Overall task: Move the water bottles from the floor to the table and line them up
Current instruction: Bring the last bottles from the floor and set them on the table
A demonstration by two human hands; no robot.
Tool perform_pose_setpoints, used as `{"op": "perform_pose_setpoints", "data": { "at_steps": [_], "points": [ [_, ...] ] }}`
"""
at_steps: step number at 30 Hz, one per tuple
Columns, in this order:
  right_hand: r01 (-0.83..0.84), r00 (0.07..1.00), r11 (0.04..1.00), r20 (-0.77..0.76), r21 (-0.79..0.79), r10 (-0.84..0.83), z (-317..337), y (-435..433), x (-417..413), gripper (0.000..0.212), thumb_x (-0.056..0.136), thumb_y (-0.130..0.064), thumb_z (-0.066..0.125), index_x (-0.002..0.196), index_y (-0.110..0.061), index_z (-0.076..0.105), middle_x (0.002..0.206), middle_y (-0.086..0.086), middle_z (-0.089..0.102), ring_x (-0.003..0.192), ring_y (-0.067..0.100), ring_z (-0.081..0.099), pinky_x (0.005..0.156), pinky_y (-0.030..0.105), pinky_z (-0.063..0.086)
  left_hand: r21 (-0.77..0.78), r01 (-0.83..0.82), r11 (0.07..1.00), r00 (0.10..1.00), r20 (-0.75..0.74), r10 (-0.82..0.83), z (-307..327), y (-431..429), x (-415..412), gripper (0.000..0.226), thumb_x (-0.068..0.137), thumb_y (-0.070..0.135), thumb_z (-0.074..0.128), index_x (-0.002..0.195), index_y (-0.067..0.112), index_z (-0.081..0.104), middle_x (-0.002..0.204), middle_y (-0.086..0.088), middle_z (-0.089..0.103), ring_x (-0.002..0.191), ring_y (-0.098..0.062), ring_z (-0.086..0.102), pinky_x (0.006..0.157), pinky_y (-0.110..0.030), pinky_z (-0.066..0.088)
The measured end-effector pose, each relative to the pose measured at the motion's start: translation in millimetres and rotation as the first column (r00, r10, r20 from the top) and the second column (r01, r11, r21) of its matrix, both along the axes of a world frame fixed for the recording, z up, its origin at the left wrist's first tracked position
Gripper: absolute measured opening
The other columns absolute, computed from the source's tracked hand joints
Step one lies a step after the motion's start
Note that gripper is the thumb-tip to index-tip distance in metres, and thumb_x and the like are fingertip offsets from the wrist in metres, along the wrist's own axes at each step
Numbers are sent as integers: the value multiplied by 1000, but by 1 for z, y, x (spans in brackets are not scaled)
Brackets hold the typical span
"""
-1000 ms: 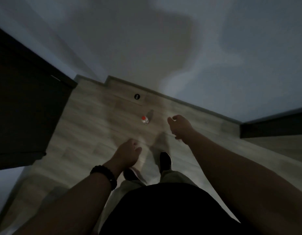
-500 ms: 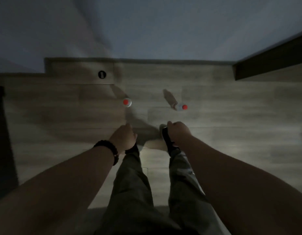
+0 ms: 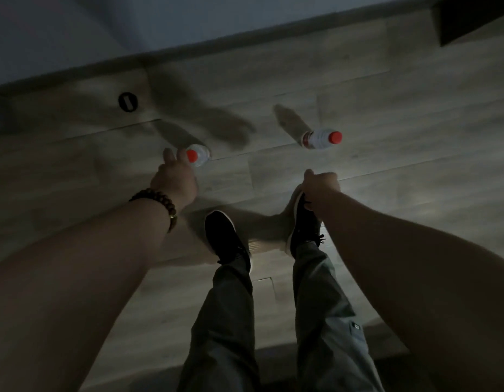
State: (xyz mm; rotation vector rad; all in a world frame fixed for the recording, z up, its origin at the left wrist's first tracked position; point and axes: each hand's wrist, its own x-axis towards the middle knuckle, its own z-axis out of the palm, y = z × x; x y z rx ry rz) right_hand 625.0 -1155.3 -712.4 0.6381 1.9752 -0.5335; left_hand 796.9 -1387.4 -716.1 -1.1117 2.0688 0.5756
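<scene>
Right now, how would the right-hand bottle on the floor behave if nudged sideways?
The right bottle appears upright, tall and narrow, so it would probably tip. Its round body would then likely roll on the smooth floor. Being clear plastic, it probably won't shatter.
</scene>
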Motion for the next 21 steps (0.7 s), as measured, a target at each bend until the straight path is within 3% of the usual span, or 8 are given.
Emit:
{"op": "perform_pose_setpoints", "data": {
  "at_steps": [3,6,8,11,15,19,21],
  "points": [
    [-20,990,997,-137,68,29,-29,5,-23,59,102,-33,51,150,-3,34,145,20,50,130,36,53,107,41,45,-40,42,998,998,-40,-43,-24,-3,-8,56,99,16,58,148,9,35,157,-20,26,131,-44,45,105,-50,42],
    [-69,932,987,-344,142,115,-51,11,-46,72,102,-27,56,158,-6,18,152,18,46,135,30,51,95,28,39,-71,56,996,997,-56,-60,-43,-7,-15,45,99,16,59,140,4,44,147,-22,37,128,-45,48,103,-51,44],
    [-111,890,983,-425,144,163,-64,14,-59,76,99,-21,60,160,-14,14,151,18,45,132,31,53,91,29,40,-82,73,994,996,-52,-78,-54,-10,-16,42,99,15,61,136,2,47,143,-24,40,124,-46,50,102,-52,45],
    [-270,851,946,-415,180,322,-78,14,-76,71,99,-20,62,156,-22,21,141,17,50,120,32,58,82,31,40,-78,65,995,996,-51,-69,-66,-15,-17,41,98,14,62,133,0,48,141,-27,40,120,-49,54,99,-52,47],
    [-496,779,850,-342,176,526,-88,18,-86,54,99,-16,57,147,-21,33,135,18,50,113,33,59,81,35,43,-65,19,998,998,-59,-23,-74,-17,-18,44,98,16,63,136,0,47,140,-28,41,121,-50,53,100,-52,46],
    [-567,727,800,-336,198,599,-93,21,-91,49,97,-8,56,141,-18,38,132,19,52,111,35,59,82,37,47,-46,-1,999,997,-71,-2,-76,-15,-20,44,96,11,64,135,1,46,140,-28,41,120,-51,52,99,-51,45],
    [-581,705,781,-339,228,623,-95,21,-94,43,95,-6,56,134,-17,42,121,16,58,109,36,61,81,39,49,-33,-29,999,998,-64,26,-77,-14,-22,45,96,7,62,136,-1,45,141,-28,40,122,-51,51,102,-51,44]
  ]
}}
